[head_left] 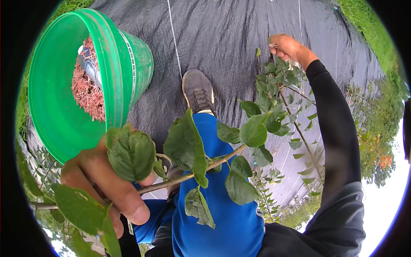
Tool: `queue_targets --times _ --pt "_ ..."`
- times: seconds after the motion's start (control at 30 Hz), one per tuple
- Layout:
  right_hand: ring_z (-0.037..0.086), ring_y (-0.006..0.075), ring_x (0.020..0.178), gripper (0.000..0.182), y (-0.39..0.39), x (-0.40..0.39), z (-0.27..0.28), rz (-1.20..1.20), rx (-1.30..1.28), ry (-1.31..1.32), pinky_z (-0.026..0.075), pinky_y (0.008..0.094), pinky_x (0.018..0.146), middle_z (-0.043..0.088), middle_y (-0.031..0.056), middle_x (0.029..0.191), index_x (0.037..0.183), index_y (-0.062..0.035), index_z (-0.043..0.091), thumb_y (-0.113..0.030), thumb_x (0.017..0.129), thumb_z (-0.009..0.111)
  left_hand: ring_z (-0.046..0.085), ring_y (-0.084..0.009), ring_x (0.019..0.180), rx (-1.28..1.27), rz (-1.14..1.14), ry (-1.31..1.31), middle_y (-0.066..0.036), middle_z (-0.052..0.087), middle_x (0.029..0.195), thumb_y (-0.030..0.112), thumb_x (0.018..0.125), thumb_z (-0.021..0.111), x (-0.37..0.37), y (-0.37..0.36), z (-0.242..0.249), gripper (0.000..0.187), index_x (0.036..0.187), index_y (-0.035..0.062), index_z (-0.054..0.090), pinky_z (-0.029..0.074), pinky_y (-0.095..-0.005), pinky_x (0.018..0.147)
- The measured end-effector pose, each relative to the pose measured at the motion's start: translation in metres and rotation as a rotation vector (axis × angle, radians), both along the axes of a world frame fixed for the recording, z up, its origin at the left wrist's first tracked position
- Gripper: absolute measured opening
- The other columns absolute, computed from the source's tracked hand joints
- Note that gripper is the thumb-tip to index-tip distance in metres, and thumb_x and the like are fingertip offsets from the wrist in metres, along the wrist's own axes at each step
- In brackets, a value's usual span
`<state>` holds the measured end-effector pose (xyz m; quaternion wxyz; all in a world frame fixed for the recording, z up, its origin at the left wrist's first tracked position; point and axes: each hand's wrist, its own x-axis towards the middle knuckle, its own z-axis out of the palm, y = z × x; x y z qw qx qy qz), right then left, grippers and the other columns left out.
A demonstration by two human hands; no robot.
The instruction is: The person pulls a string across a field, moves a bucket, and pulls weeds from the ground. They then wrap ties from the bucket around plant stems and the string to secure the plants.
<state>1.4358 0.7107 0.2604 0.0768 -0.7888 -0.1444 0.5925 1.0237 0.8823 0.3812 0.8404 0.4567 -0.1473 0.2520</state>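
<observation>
My left hand (100,180), close to the camera at the lower left, has its fingers wrapped round a thin woody branch (224,159). Broad green leaves grow along this branch and cover part of the hand; one leaf is curled and damaged. At the upper right, my right hand (289,48) is closed in a pinch beside the top leaves of another leafy shoot (295,122). Something small and greyish shows at its fingertips, too small to name. A loose-looking green leaf (258,52) lies just left of that hand.
A green bucket (128,64) at the upper left leans toward me, holding many short pinkish pieces (87,92) and a bluish-clear packet (90,68). Black ground sheet (231,38) runs underfoot. My shoe (198,91) rests on it. Grass (364,21) borders the sheet.
</observation>
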Motion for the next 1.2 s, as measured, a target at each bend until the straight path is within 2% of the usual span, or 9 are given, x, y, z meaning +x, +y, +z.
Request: queue_targets --times 0.13,0.17,0.2,0.27,0.3,0.5,0.93,1.13,1.2 --pt "0.035 0.0078 0.045 0.012 0.006 -0.024 -0.014 0.178 0.029 0.141 0.028 0.0235 0.042 0.062 0.0062 0.074 0.080 -0.0058 0.057 -0.016 0.078 0.052 0.062 -0.0170 0.088 0.020 -0.011 -0.091 -0.007 0.061 0.094 0.006 0.075 0.070 0.000 -0.004 0.002 0.019 0.090 0.0090 0.059 0.048 -0.0386 0.074" --pt "0.047 0.0142 0.050 0.017 0.007 -0.028 -0.025 0.352 -0.025 0.082 0.037 0.0299 0.046 0.064 0.0074 0.077 0.086 -0.0039 0.062 -0.016 0.076 0.056 0.062 -0.0164 0.090 0.005 0.032 -0.068 -0.006 0.060 0.093 0.005 0.075 0.070 0.000 -0.007 0.005 0.018 0.090 0.0087 0.059 0.048 -0.0393 0.075" --pt "0.047 0.0142 0.050 0.017 0.006 -0.036 -0.032 0.353 -0.026 0.085 0.037 0.0299 0.046 0.064 0.0074 0.077 0.086 -0.0039 0.062 -0.016 0.076 0.056 0.062 -0.0159 0.091 -0.011 0.076 -0.044 -0.005 0.060 0.093 0.004 0.075 0.070 0.000 -0.010 0.007 0.018 0.089 0.0083 0.060 0.049 -0.0399 0.075" --pt "0.059 0.0247 0.064 0.023 0.009 -0.050 -0.042 1.013 -0.142 -0.125 0.046 0.0392 0.057 0.066 0.0109 0.083 0.090 -0.0028 0.065 -0.019 0.076 0.058 0.062 -0.0162 0.090 -0.032 0.116 -0.036 -0.006 0.060 0.092 0.004 0.075 0.070 0.000 -0.014 0.004 0.018 0.089 0.0083 0.059 0.049 -0.0398 0.075" --pt "0.063 0.0338 0.078 0.023 0.008 -0.057 -0.040 1.150 -0.115 -0.197 0.048 0.0446 0.070 0.066 0.0143 0.087 0.088 -0.0029 0.067 -0.021 0.076 0.060 0.062 -0.0163 0.090 -0.038 0.130 -0.042 -0.006 0.060 0.091 0.004 0.075 0.070 0.000 -0.016 0.004 0.019 0.089 0.0083 0.059 0.049 -0.0397 0.075" --pt "0.063 0.0326 0.084 0.017 0.002 -0.046 -0.042 1.472 -0.261 -0.359 0.050 0.0414 0.073 0.066 0.0141 0.086 0.084 -0.0046 0.068 -0.015 0.073 0.061 0.062 -0.0172 0.088 -0.058 0.187 -0.061 -0.008 0.060 0.089 0.003 0.074 0.071 -0.001 -0.022 0.003 0.021 0.090 0.0082 0.058 0.049 -0.0392 0.076" --pt "0.064 0.0308 0.081 0.015 0.005 -0.043 -0.021 1.445 -0.297 -0.282 0.050 0.0401 0.071 0.066 0.0117 0.083 0.081 -0.0072 0.069 -0.009 0.068 0.064 0.061 -0.0169 0.084 -0.060 0.130 -0.030 -0.009 0.062 0.085 0.005 0.073 0.072 -0.001 -0.016 0.004 0.023 0.090 0.0105 0.057 0.047 -0.0388 0.080" --pt "0.064 0.0305 0.082 0.015 -0.011 -0.031 -0.038 1.407 -0.136 -0.383 0.050 0.0406 0.072 0.066 0.0126 0.083 0.079 -0.0083 0.068 -0.019 0.071 0.062 0.059 -0.0221 0.077 -0.120 0.102 0.138 -0.011 0.065 0.088 0.015 0.078 0.069 -0.007 -0.016 0.015 0.014 0.087 0.0101 0.060 0.044 -0.0425 0.081" --pt "0.063 0.0305 0.081 0.019 -0.011 -0.032 -0.033 1.017 -0.081 -0.351 0.048 0.0400 0.073 0.066 0.0128 0.080 0.075 -0.0084 0.066 -0.025 0.073 0.058 0.057 -0.0251 0.075 -0.107 0.014 0.112 -0.012 0.065 0.090 0.018 0.080 0.068 -0.005 -0.014 0.013 0.013 0.087 0.0091 0.062 0.043 -0.0441 0.081"
